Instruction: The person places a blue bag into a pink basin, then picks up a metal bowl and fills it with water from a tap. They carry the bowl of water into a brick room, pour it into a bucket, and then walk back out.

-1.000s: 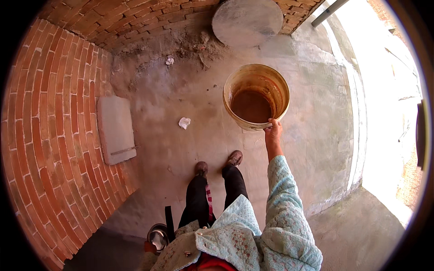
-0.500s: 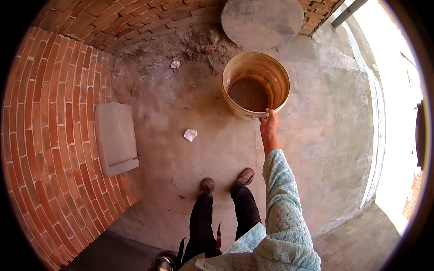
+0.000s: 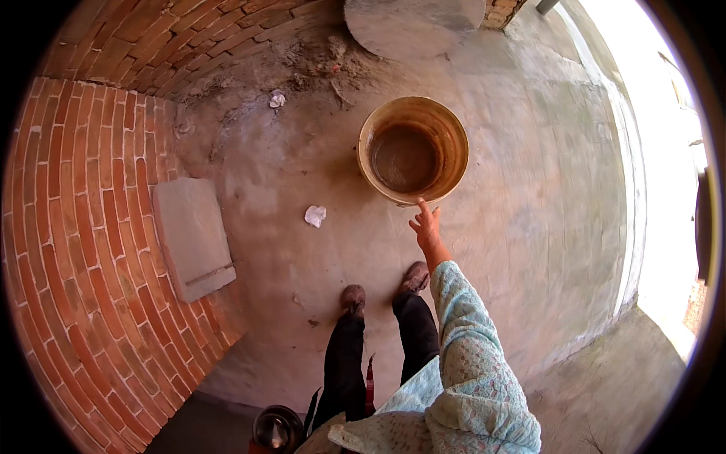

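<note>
A large worn cream-coloured bucket [image 3: 458, 151] stands upright on the floor ahead of me, its inside stained brown. My right hand [image 3: 426, 225] reaches out to the bucket's near rim with fingers apart and nothing held. One fingertip is at the rim; whether it still touches, I cannot tell. A shiny metal pot [image 3: 277, 428] shows at the lower edge, left of my legs. My left hand is out of sight, so what it holds does not show.
A brick wall [image 3: 91, 227] rises on the left, with a grey slab [image 3: 193, 234] against it. Crumpled white scraps [image 3: 315, 216] lie on the concrete floor [image 3: 529, 227]. A round grey disc [image 3: 416, 26] and loose dirt [image 3: 310, 72] are at the back.
My right hand has let go of the bucket's rim and its fingers have spread. The bucket, tilted before, now sits level and nearer.
</note>
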